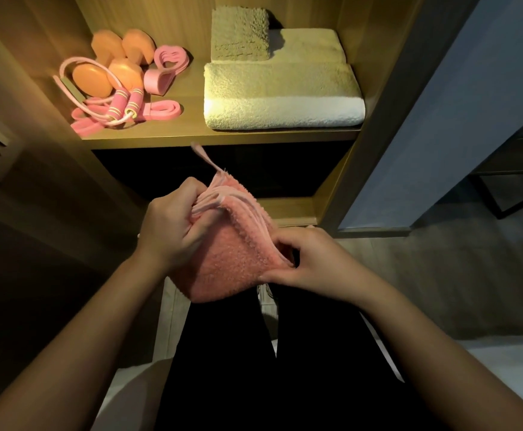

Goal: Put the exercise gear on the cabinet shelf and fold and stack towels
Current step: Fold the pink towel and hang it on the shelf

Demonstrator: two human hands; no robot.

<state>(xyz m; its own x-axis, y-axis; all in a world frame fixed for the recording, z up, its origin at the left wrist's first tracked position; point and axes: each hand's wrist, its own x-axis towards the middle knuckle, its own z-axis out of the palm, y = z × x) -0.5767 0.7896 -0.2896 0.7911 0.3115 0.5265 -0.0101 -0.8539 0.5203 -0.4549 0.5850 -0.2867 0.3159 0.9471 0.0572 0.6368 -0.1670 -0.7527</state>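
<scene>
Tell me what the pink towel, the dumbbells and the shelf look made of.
The pink towel looks like terry cloth, going by its looped, fuzzy pile. The dumbbells are probably vinyl or rubber coated: a smooth matte orange skin with a soft sheen. The shelf is wood or wood-look laminate with fine grain lines; I cannot tell which.

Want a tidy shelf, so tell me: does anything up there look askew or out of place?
Nothing spilled or damaged. The small towel sits off-centre on the back left of the folded towels, and the jump rope lies loosely tangled with the pink bands beside the dumbbells.
</scene>
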